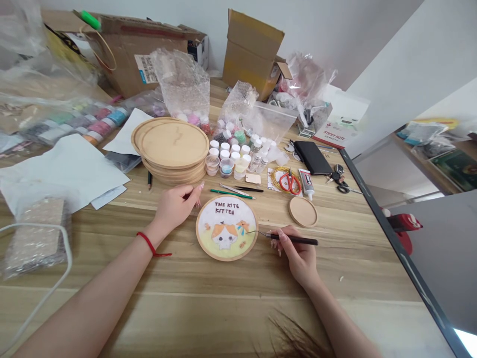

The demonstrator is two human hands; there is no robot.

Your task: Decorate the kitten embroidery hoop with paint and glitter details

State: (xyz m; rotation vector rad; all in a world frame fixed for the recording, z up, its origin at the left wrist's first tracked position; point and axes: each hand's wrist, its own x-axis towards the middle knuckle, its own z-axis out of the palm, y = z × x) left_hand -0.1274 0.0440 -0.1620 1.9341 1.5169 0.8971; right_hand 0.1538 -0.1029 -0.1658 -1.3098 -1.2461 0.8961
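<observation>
A round wooden plate (200, 247) lies on the table, its picture showing a white and orange cat under the lettering "THE KITS KITTEN". My right hand (300, 253) is closed on a black-handled pick (298, 239). The pick's thin metal tip reaches over the plate's right side, near a small orange shape with blue strands. I cannot tell whether the tip touches the surface. Loosely curled, my left hand (177, 205) rests by the plate's upper left rim, with no held thing showing. Beyond the plate lie a green pencil (233, 194) and black tweezers (249, 189).
Stacked wooden trays (169, 141) stand behind my left hand, beside several white-capped jars (234, 149). A small round tray (303, 211), red-handled pliers (289, 183), a glue tube (306, 184) and a black notebook (312, 157) lie to the right. White paper (63, 169) covers the left.
</observation>
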